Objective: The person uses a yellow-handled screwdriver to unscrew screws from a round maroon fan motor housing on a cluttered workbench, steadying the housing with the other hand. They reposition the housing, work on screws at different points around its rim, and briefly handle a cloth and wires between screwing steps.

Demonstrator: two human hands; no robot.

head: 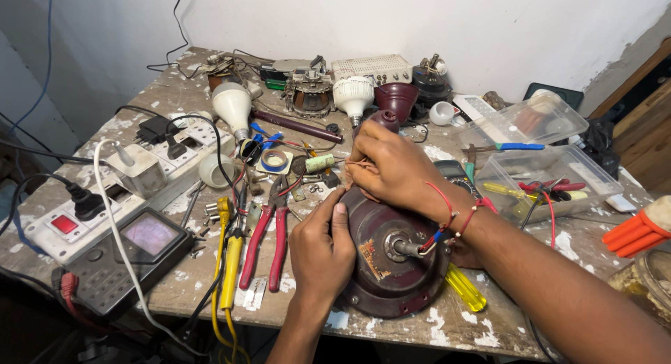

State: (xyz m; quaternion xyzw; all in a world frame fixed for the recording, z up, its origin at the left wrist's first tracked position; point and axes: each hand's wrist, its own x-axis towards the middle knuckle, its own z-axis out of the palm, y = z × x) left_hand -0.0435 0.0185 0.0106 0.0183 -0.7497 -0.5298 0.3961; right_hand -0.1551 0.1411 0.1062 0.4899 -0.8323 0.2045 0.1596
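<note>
Motor housing: a round maroon fan motor (391, 259) lies flat near the front edge of the workbench (175, 91), shaft end up, between the two hands.
Left hand (323, 246): curled against the housing's left rim, thumb up along the edge, bracing more than clamping it.
Right hand (391, 168): closed over the far rim, fingertips pinched on thin wires (349, 165) there; what lies under the palm is hidden.
Leads at the shaft (433, 242): red and blue wires run from the centre under the right wrist; a wrist shift could snag and tug them loose.
Slip risk: the left brace is light, so a hard pull at the far rim may turn or skid the housing toward the front edge.
Just right of the grip: a yellow-handled screwdriver (465, 288) lies partly under the housing and could roll off if nudged.
Left of the grip: red-handled pliers (269, 242) and a yellow probe (231, 266) crowd the left elbow's path.
Further left: a meter (133, 249) and a socket board (133, 186) with plugs in; stray bare wire ends near it would be a shock hazard.
</note>
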